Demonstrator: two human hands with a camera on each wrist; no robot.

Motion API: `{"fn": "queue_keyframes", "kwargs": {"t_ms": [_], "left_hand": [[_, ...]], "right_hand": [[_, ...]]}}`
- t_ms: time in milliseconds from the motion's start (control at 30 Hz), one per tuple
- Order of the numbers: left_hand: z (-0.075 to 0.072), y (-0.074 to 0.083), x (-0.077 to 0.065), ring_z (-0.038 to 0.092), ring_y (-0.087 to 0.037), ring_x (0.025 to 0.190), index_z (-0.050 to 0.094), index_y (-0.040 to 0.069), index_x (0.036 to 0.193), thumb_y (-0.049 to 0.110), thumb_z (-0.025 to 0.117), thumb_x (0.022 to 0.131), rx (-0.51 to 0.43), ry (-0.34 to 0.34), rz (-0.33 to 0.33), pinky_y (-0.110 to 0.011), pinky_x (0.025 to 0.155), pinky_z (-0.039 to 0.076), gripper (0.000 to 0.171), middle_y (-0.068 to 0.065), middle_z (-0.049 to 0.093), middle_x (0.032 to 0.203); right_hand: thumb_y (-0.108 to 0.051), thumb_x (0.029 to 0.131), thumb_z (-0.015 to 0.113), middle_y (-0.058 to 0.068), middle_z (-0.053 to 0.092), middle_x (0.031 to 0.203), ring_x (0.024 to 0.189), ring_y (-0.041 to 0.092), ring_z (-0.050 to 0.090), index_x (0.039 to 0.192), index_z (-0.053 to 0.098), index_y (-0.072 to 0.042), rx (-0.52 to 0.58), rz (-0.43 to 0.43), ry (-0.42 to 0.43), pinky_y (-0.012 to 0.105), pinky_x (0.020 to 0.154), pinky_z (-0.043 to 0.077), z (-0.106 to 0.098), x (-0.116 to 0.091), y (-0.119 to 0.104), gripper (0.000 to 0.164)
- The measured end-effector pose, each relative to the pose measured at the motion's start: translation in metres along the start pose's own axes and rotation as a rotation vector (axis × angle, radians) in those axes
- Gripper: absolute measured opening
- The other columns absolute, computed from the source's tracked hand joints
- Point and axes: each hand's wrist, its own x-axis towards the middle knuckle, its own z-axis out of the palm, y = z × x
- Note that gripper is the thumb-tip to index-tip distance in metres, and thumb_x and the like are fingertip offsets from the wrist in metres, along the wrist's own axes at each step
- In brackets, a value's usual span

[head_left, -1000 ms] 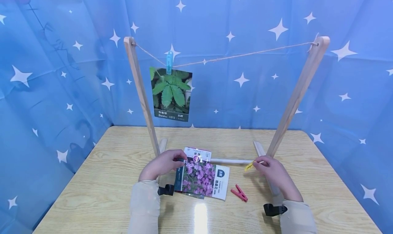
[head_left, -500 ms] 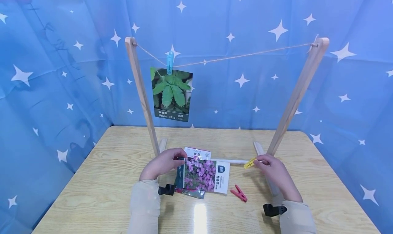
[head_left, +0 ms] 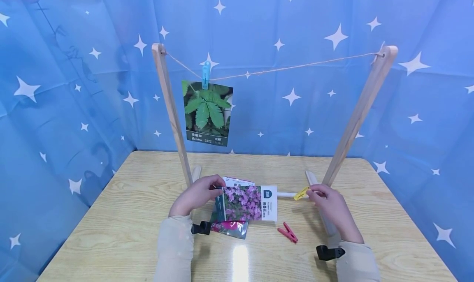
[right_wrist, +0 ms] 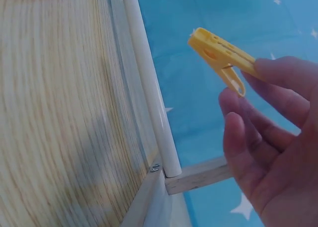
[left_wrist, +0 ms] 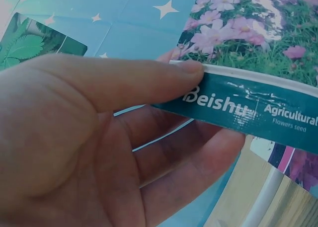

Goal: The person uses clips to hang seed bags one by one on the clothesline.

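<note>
My left hand [head_left: 198, 194] pinches the green end of a seed packet [head_left: 242, 203] with pink-purple flowers, held sideways above other packets. In the left wrist view the thumb lies over the printed face of the packet [left_wrist: 248, 105], with the fingers behind it. My right hand [head_left: 334, 208] pinches a yellow clothespin [head_left: 301, 193]. The right wrist view shows the clothespin [right_wrist: 218, 53] by its handle end, its nose pointing away from the fingers. Under the held packet lies another seed packet [head_left: 237, 229], partly covered. A red clothespin [head_left: 288, 232] lies on the table to the right.
A string [head_left: 296, 65] runs between two wooden posts [head_left: 172, 109]. From it hangs a green-leaf seed packet [head_left: 207, 113], clipped by a blue clothespin [head_left: 205, 75]. A white rod [head_left: 286, 195] joins the stand's feet low on the wooden table [head_left: 111, 232].
The flower packet has risen off the packets below and turned more level, uncovering more of the lower one. The yellow clothespin has tilted in my right hand.
</note>
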Motion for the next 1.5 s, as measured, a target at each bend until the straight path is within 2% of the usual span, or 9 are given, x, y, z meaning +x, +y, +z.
{"fn": "queue_keyframes", "kwargs": {"t_ms": [267, 567, 800, 1133, 1300, 1433, 1500], "left_hand": [[0.0007, -0.0014, 0.0001, 0.056, -0.019, 0.076, 0.057, 0.019, 0.1, 0.015, 0.054, 0.09, -0.025, 0.033, 0.005, -0.042, 0.069, 0.048, 0.011, 0.0, 0.059, 0.09], [0.0011, 0.0, 0.0008, 0.056, -0.019, 0.077, 0.057, 0.02, 0.1, 0.016, 0.054, 0.09, -0.021, 0.065, 0.026, -0.039, 0.068, 0.048, 0.012, 0.001, 0.059, 0.089], [0.0013, 0.002, 0.0031, 0.056, -0.017, 0.078, 0.057, 0.02, 0.098, 0.016, 0.054, 0.09, -0.004, 0.077, 0.029, -0.03, 0.066, 0.048, 0.01, 0.002, 0.058, 0.088], [0.0025, 0.0007, 0.0058, 0.056, -0.014, 0.08, 0.057, 0.02, 0.099, 0.015, 0.055, 0.089, -0.006, 0.107, 0.043, -0.028, 0.066, 0.049, 0.011, 0.003, 0.058, 0.09], [0.0033, -0.0001, 0.0071, 0.057, -0.015, 0.08, 0.056, 0.017, 0.099, 0.012, 0.055, 0.089, -0.06, 0.127, 0.068, -0.033, 0.068, 0.051, 0.012, 0.001, 0.058, 0.091], [0.004, 0.0001, 0.0079, 0.058, -0.016, 0.08, 0.055, 0.017, 0.099, 0.012, 0.055, 0.089, -0.084, 0.145, 0.054, -0.037, 0.07, 0.051, 0.011, 0.0, 0.058, 0.091], [0.0042, 0.0001, 0.0085, 0.058, -0.017, 0.08, 0.055, 0.018, 0.099, 0.013, 0.055, 0.089, -0.087, 0.152, 0.044, -0.035, 0.068, 0.051, 0.012, 0.0, 0.058, 0.09]], "right_hand": [[-0.049, 0.085, 0.051, 0.007, 0.06, 0.098, 0.085, 0.025, 0.058, 0.107, 0.06, -0.013, 0.01, -0.029, 0.044, 0.033, 0.068, 0.048, 0.0009, 0.0, 0.0036, 0.042], [-0.049, 0.085, 0.052, 0.008, 0.059, 0.098, 0.083, 0.027, 0.058, 0.108, 0.059, -0.013, 0.017, -0.026, 0.047, 0.034, 0.067, 0.046, 0.0002, -0.001, 0.0003, 0.043], [-0.048, 0.086, 0.052, 0.008, 0.059, 0.098, 0.081, 0.028, 0.058, 0.107, 0.059, -0.013, 0.027, -0.023, 0.045, 0.034, 0.067, 0.046, -0.0006, -0.0016, -0.0012, 0.042], [-0.047, 0.086, 0.051, 0.008, 0.059, 0.098, 0.081, 0.028, 0.058, 0.108, 0.059, -0.012, 0.026, -0.036, 0.052, 0.034, 0.067, 0.046, -0.001, -0.0016, -0.0025, 0.042], [-0.047, 0.087, 0.049, 0.005, 0.061, 0.094, 0.083, 0.022, 0.059, 0.107, 0.06, -0.013, 0.015, -0.058, 0.092, 0.031, 0.066, 0.048, -0.0006, -0.0008, -0.0034, 0.04], [-0.046, 0.087, 0.05, 0.002, 0.061, 0.091, 0.081, 0.015, 0.058, 0.105, 0.062, -0.015, 0.015, -0.072, 0.137, 0.027, 0.065, 0.048, -0.0003, -0.0006, -0.0047, 0.037], [-0.045, 0.087, 0.05, 0.001, 0.061, 0.09, 0.08, 0.013, 0.058, 0.104, 0.062, -0.016, 0.021, -0.074, 0.149, 0.025, 0.065, 0.048, -0.0001, -0.0006, -0.0057, 0.036]]}}
